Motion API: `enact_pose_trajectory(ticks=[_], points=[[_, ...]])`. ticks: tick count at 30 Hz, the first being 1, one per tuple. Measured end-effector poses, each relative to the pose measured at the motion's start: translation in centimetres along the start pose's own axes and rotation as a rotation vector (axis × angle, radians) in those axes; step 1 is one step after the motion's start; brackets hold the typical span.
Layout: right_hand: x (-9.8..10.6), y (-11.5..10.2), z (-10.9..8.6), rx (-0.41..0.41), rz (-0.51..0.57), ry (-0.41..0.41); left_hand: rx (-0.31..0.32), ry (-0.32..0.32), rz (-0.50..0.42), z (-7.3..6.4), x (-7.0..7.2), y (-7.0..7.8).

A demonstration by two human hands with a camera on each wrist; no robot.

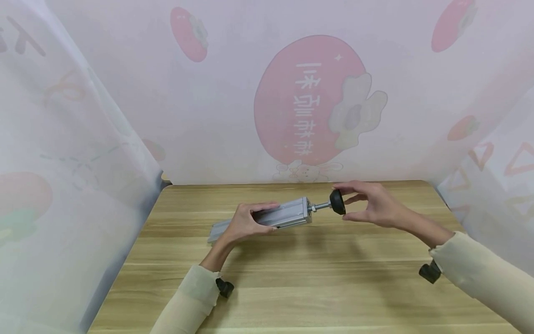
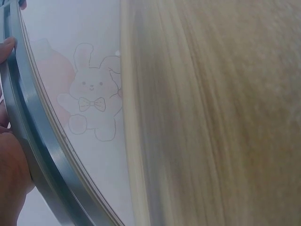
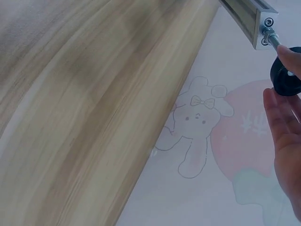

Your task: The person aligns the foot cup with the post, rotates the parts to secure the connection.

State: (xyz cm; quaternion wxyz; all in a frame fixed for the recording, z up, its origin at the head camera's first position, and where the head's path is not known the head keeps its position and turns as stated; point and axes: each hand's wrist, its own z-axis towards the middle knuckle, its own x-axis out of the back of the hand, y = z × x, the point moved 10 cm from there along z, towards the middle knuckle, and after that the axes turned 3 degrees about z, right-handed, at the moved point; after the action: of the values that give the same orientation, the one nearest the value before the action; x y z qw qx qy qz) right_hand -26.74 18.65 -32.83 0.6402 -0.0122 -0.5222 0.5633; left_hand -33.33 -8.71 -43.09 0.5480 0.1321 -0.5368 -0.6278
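A slotted silver aluminium profile (image 1: 288, 214) is held above the table, tilted slightly up toward the right. My left hand (image 1: 246, 222) grips it around its middle, thumb on the near side and fingers over the far side; the left wrist view shows the profile (image 2: 40, 127) curving past that hand. From the profile's right end sticks a threaded rod (image 1: 320, 206) with a nut, ending in a round black levelling foot (image 1: 337, 202). My right hand (image 1: 375, 204) pinches the rim of this foot between thumb and fingers. In the right wrist view, the rod (image 3: 272, 37) enters the profile's end face.
Below the hands lies a wood-grain table (image 1: 292, 287). Behind it hangs a pale curtain (image 1: 217, 116) printed with strawberries and a rabbit, and similar sheets stand at both sides. A small black device (image 1: 225, 287) is at the left wrist, another (image 1: 429, 272) at the right.
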Motion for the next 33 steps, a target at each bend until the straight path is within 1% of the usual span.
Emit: enact_pose_trajectory(ticks=[2,5,8,12,14,16,19,21,24,33], points=[[0.0,0.1,0.0,-0.014,0.022,0.0,-0.002,0.0,0.0,0.0,0.0,0.0],[0.0,0.5,0.0,-0.066,0.055,-0.003,-0.004,-0.003,-0.001,0.0,0.0,0.0],[0.0,1.4,-0.1,-0.174,0.084,-0.01,-0.007,-0.008,-0.003,0.0,-0.1,0.0],[-0.1,2.6,-0.5,-0.344,0.048,-0.02,-0.006,-0.01,-0.002,0.0,-0.1,-0.1],[-0.1,3.0,-0.7,-0.414,0.025,-0.032,-0.003,-0.009,0.001,0.0,-0.1,-0.1],[-0.3,3.4,-0.8,-0.478,0.05,-0.045,-0.001,-0.008,0.002,0.0,-0.1,-0.1],[-0.7,3.8,-0.9,-0.546,0.108,-0.06,-0.001,-0.007,0.005,0.0,-0.1,-0.1],[-1.0,4.0,-1.0,-0.574,0.131,-0.068,-0.002,-0.007,0.008,0.0,-0.1,0.0],[-1.2,4.1,-1.0,-0.597,0.124,-0.085,-0.006,-0.008,0.011,0.0,-0.1,0.0],[-1.5,4.1,-0.9,-0.628,0.135,-0.094,-0.005,-0.012,0.008,0.0,-0.1,0.0]])
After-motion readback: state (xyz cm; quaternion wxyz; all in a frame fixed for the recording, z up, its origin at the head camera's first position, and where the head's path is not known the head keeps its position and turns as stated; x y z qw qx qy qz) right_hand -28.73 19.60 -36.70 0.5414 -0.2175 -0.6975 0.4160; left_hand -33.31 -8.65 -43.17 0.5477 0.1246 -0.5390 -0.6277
